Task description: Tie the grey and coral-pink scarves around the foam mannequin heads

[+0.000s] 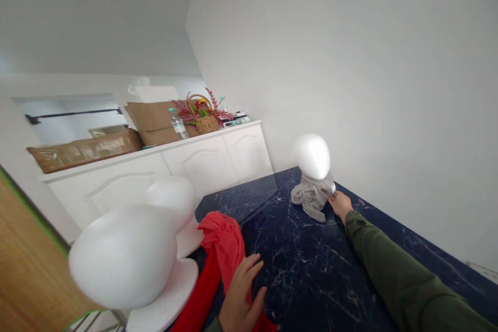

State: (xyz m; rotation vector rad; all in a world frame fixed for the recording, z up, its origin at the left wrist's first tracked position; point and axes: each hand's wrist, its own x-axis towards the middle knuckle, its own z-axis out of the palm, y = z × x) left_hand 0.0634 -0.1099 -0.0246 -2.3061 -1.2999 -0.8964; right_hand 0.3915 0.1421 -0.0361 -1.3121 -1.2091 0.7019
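One white mannequin head (312, 156), its neck wrapped in a grey scarf (309, 194), was stood on the dark marbled table (299, 270) near the wall. The right hand (341, 204) was placed at its base; whether anything was gripped could not be told. The left hand (241, 298) was held wide, thumb apart, over red cloth (223, 236), beside two more white heads (124, 257)
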